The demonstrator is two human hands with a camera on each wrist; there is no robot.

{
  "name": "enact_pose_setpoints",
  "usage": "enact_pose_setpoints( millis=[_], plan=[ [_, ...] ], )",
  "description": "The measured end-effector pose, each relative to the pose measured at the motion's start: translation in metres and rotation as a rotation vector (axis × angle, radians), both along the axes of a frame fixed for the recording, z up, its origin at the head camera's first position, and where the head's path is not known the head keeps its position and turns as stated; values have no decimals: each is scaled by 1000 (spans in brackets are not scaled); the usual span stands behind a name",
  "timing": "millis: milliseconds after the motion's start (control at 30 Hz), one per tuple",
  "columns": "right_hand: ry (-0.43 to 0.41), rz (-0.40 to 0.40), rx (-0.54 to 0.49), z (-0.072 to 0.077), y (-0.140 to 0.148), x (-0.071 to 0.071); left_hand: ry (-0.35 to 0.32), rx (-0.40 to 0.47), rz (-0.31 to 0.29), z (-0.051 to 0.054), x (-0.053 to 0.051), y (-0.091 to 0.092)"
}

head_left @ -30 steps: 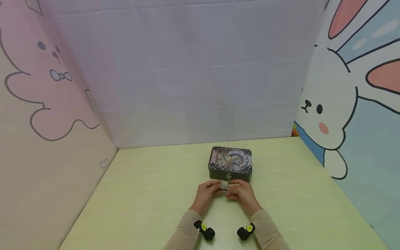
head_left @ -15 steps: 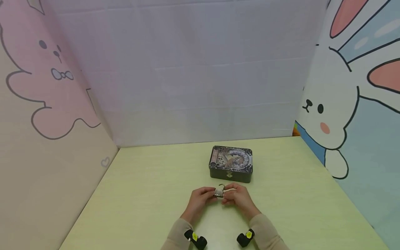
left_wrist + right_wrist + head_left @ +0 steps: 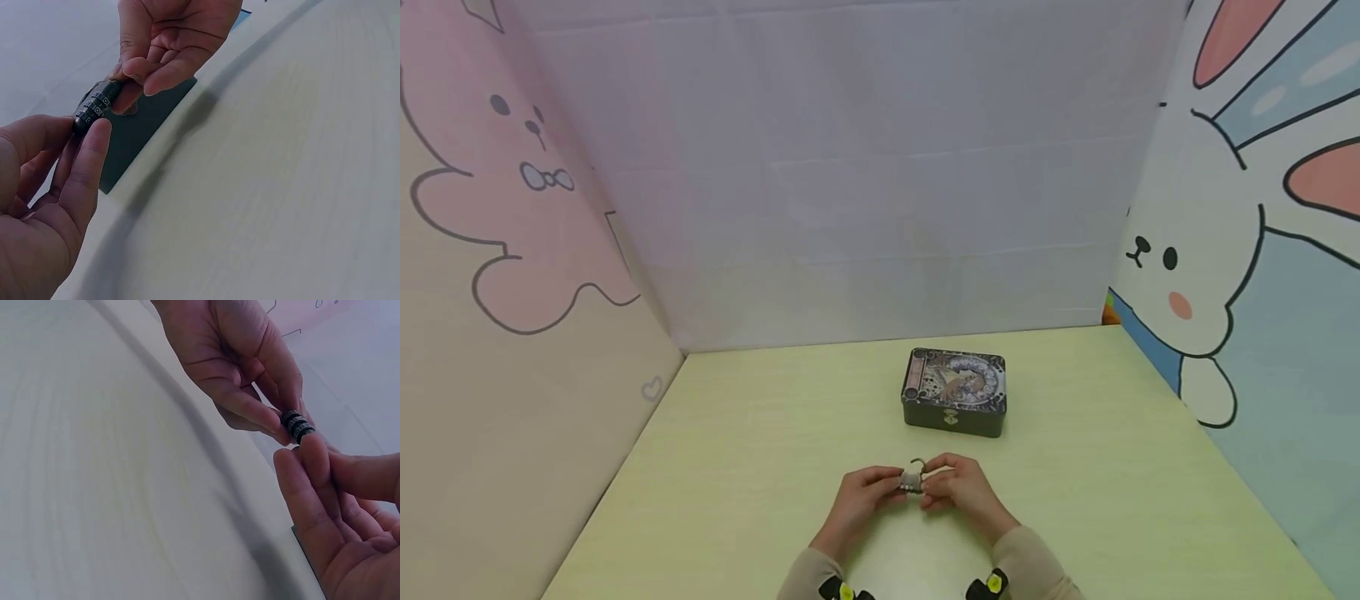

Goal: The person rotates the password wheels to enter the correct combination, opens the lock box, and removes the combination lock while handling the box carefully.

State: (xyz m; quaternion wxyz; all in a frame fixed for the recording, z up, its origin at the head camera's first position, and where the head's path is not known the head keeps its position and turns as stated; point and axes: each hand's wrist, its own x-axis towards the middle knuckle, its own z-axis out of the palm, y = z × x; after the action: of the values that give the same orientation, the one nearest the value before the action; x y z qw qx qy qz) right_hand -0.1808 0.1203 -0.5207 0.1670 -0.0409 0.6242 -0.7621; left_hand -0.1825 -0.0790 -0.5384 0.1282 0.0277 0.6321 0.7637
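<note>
Between both hands is a small combination padlock (image 3: 911,482) with dark number dials, best seen in the left wrist view (image 3: 95,105). Its curved shackle stands up, with one end swung free of the body. My left hand (image 3: 862,502) pinches the lock's left end between thumb and fingers. At the other end, the fingertips of my right hand (image 3: 961,492) pinch the lock by its shackle side. Beyond the hands sits a dark tin box (image 3: 955,392) with a patterned lid, closed, a brass-coloured clasp (image 3: 951,417) on its front.
The pale yellow table (image 3: 760,442) extends around the hands and the tin. A white cloth backdrop (image 3: 880,208) rises behind it. Printed side walls stand left and right, the right one with a rabbit (image 3: 1195,275).
Both hands have drawn the padlock back from the tin's front, toward the person and slightly left. The shackle now stands clear of the clasp. The tin stays in place.
</note>
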Motion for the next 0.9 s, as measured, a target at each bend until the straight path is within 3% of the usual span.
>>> enact_pose_setpoints(
  millis=[367, 567, 900],
  plan=[
    [-8, 79, -25, -6, -9, 14, -36, -4, 0, -3, 22, -16],
    [-38, 109, -35, -9, -12, 22, -77, -47, -6, -4, 33, -23],
    [-41, 155, 15, -17, -19, 32, -80, -149, -13, -4, 50, -31]
  ],
)
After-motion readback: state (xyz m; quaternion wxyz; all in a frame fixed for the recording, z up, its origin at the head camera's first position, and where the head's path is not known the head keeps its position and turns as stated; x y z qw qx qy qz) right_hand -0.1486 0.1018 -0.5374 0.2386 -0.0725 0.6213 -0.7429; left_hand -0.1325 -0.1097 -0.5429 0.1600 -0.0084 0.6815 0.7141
